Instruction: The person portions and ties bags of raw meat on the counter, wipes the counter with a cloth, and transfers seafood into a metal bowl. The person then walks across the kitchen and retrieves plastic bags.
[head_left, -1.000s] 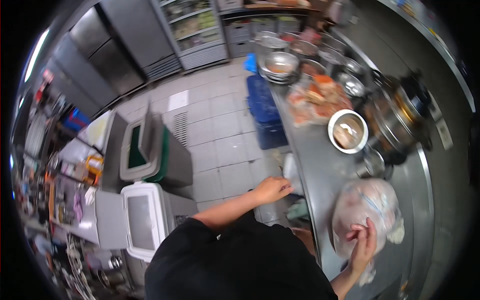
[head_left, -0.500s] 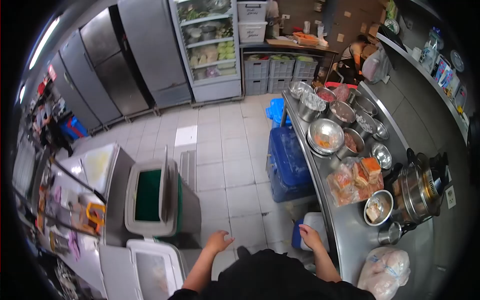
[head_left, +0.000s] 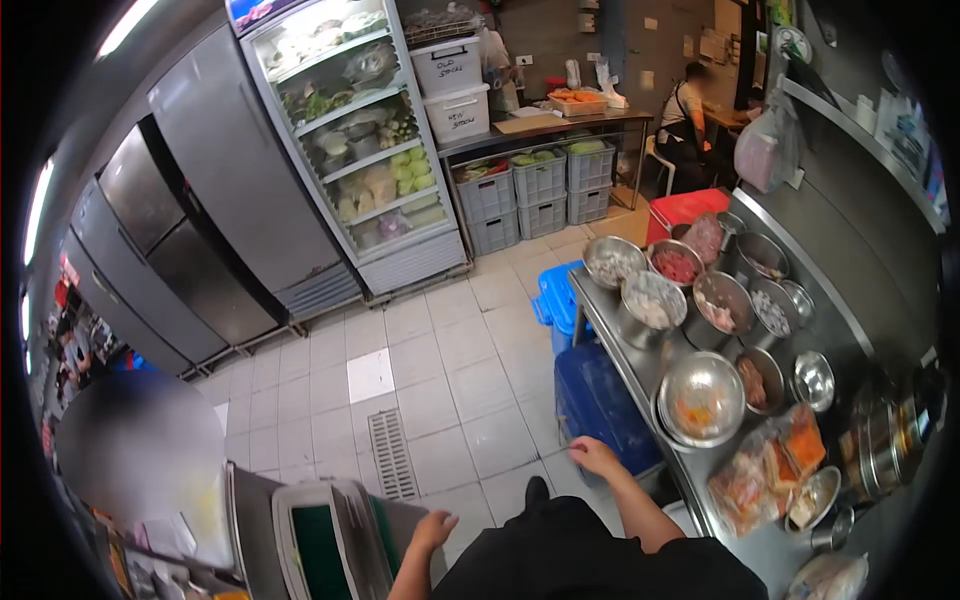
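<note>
My left hand hangs low beside the grey bin with its green lining. Its fingers are loosely apart and nothing is in it. My right hand shows in front of the dark blue lidded container, which stands at the side of the steel table. Its fingers are relaxed and bare of any object. On that table lie a stack of steel bowls with orange residue, a plastic bag of orange-coated meat slabs and a tilted bowl with a pale chunk.
Pots and bowls of meat crowd the table's far end. A blue bin stands at its corner. Ahead are a glass-front fridge, steel fridges and grey crates. A drain grate lies in the tiled floor. A person sits beyond.
My view has moved forward along the aisle; the fridge and crates look nearer, and the grey bin and table slide lower. My right hand has swung forward. Both hands remain empty.
</note>
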